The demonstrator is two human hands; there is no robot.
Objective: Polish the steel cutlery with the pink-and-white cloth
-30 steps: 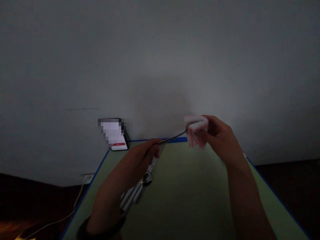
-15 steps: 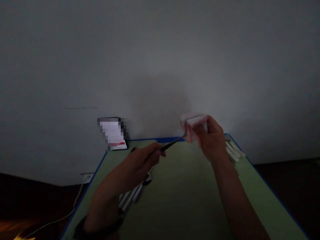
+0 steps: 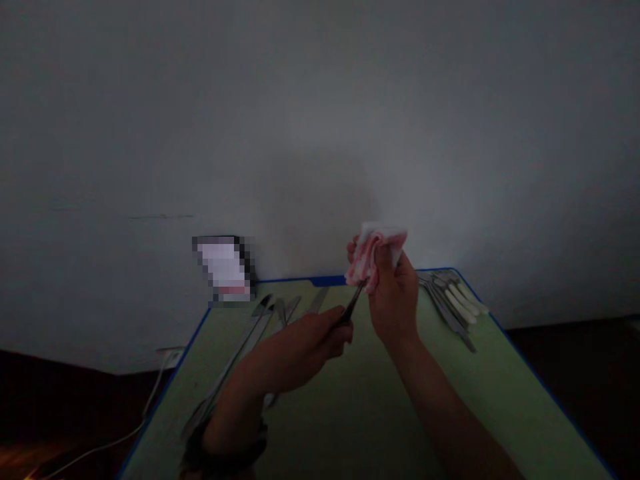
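My left hand (image 3: 325, 337) is closed around one end of a slim metal piece of cutlery (image 3: 354, 301), held up over the table. Its far end runs into a folded pink-and-white cloth (image 3: 367, 257), so I cannot see whether it is a knife, fork or spoon. The fingers of my right hand (image 3: 395, 293) pinch the cloth around that end, thumb on the near side. Below and left of my left hand lie several pieces of metal cutlery (image 3: 255, 327), partly covered by my forearm.
Several more pieces of cutlery (image 3: 453, 300), some with white handles, lie at the table's far right corner. A tablet-like screen (image 3: 223, 267), blurred out, leans on the wall at the far left corner. The green table (image 3: 360, 413) has a blue edge; a white cable (image 3: 115, 443) hangs at left.
My right hand and the cloth have moved left and turned more upright. My left hand has shifted right and slightly down, tilting the cutlery more steeply and baring cutlery at left.
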